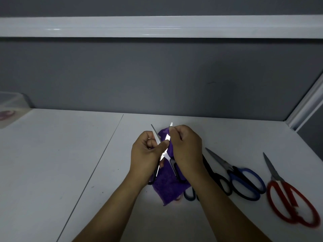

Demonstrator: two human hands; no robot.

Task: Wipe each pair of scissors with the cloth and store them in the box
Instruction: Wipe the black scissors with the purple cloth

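1. The black-handled scissors [167, 139] are held up over the upper part of the purple cloth [168, 186], blades spread and pointing away, between the two hands.
2. The left blade is pinched by the left hand [146, 154], thumb on top and fingers curled under it; this hand lies at the cloth's left edge, and one black handle loop shows below its wrist.
3. A fold of the cloth is gripped round the right blade by the right hand [187, 149], fingers bent close; only the blade's tip shows above the knuckles. This hand covers the cloth's upper right part.
4. The rest of the cloth lies on the bench [52, 172], trailing toward the person between the two forearms.
5. Counted: one cloth, one box, two hands.
6. Scissors counted: one pair in the hands and three more on the bench to the right of the cloth.
   - A second black-handled pair [212, 172] lies nearest the cloth, partly hidden by the right forearm.
   - A blue-handled pair [233, 172] lies just beyond it.
   - A red-handled pair [277, 179] lies farthest from the cloth.
7. A dark handle loop [189, 199] is seen at the cloth's lower right corner; which pair it belongs to cannot be told.
8. The translucent box [12, 103] stands well to the left of the cloth, at the bench's far left edge; a blurred red shape [7, 115] is seen through its wall.
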